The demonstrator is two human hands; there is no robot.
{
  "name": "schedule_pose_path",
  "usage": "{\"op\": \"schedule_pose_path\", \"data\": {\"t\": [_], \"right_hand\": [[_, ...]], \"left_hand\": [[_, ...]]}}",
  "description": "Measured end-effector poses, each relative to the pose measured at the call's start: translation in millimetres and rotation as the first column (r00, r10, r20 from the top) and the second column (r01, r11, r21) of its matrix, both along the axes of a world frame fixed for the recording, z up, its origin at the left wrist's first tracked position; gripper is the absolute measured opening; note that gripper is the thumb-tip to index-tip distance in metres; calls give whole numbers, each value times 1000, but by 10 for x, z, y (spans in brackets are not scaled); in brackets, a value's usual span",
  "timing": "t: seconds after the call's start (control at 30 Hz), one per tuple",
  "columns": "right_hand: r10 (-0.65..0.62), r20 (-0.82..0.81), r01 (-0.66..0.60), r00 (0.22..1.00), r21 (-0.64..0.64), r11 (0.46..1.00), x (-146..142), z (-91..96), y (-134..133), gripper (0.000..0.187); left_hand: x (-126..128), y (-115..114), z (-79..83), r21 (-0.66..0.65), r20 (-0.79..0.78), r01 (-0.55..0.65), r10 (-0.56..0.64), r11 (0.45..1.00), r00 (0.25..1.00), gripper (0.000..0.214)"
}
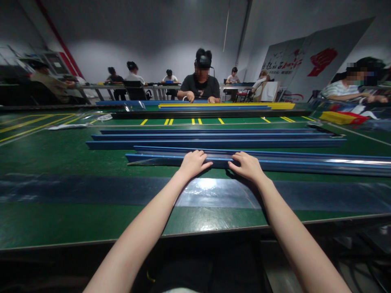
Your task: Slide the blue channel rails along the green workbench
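A long blue strip [293,162] lies across the green table [61,154] in front of me, partly wrapped in clear film. My left hand [193,162] rests on its near edge with fingers curled over it. About a hand's width to the right, my right hand [247,165] grips the same strip, fingers bent onto its top. A wide band of clear plastic film [210,192] lies flat on the table just below both hands.
More long blue strips [214,138] lie parallel farther back. Yellow and blue strips [226,106] sit before a person in a black shirt [200,86] across the table. Other people sit at benches behind and at the right. The table's near edge [91,241] runs below my forearms.
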State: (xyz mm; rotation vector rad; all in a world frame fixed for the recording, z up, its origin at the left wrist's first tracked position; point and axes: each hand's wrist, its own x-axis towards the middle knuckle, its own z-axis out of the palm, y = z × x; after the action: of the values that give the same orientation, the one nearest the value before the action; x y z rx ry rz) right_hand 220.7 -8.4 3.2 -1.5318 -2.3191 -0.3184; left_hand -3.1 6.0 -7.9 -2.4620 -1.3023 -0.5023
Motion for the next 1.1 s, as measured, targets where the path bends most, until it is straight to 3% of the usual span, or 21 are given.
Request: {"op": "schedule_pose_path", "data": {"t": [0.2,0.7,1.1], "right_hand": [[-2,1,2,1000,3,1000,4,9,-11,25],[-82,67,80,994,26,996,-51,-16,-3,39],[-105,57,105,993,10,994,-75,-14,-11,40]], "left_hand": [[-1,-9,14,5,-7,-4,4,1000,1000,36],[-2,9,-17,43,-18,-1,2,999,1000,37],[4,4,-12,44,-12,-1,2,999,1000,36]]}}
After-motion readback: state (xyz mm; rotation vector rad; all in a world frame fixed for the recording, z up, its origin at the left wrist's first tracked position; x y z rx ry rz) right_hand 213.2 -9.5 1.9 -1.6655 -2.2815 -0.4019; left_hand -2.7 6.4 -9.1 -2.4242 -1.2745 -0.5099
